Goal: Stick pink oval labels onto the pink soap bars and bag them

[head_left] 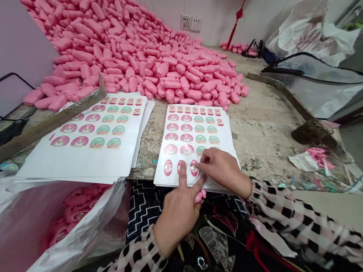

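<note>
A white sheet of stickers (196, 156), on top of a stack, lies in front of me with rows of pink, green and red labels. My right hand (221, 166) pinches at the edge of an oval pink sticker (193, 170) in its bottom row. Beside it, my left hand (182, 201) presses its stretched index finger onto the sheet. Under that hand's fingers a small pink plastic piece (200, 196) is held, mostly hidden by the hand.
A large heap of pink bottle-shaped pieces (143, 56) covers the table's back. At left lie a second sticker stack (80, 161), a wooden strip (48, 127) and black scissors (2, 136). An open white bag (101, 215) with pink pieces hangs below. Scraps (309, 160) lie right.
</note>
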A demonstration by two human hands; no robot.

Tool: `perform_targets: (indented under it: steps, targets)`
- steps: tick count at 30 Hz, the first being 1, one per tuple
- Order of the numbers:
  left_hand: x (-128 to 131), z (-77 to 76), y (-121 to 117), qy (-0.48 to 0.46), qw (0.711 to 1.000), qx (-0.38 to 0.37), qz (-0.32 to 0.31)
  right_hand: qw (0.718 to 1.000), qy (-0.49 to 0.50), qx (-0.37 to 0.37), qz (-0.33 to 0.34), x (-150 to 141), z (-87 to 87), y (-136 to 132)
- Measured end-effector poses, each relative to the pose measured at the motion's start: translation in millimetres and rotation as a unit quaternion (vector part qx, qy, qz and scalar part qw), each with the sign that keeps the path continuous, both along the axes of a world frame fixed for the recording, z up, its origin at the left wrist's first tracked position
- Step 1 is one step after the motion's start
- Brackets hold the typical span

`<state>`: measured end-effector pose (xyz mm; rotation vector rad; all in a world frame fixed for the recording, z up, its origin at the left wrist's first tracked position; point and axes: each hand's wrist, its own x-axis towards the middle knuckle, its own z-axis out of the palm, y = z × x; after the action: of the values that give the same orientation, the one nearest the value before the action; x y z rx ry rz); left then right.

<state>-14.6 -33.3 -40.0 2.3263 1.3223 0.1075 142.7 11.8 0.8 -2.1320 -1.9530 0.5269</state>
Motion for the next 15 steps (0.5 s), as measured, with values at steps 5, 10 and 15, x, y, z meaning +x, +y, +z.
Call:
perform_targets:
  steps: [5,10,15]
  targets:
    - [-0.6,0.6,-0.6,-0.004,1.000,0.006,0.000,1.000,-0.003,0.003,0.013,0.1,6.7,1.1]
    - [0.3,0.6,-0.9,0.004,1.000,0.003,0.003,1.000,-0.003,-0.004,0.011,-2.1,12.4,2.1]
    - [0.2,0.6,-1.7,-0.008,1.000,-0.013,0.013,1.000,0.017,0.021,0.001,6.9,23.0,4.8]
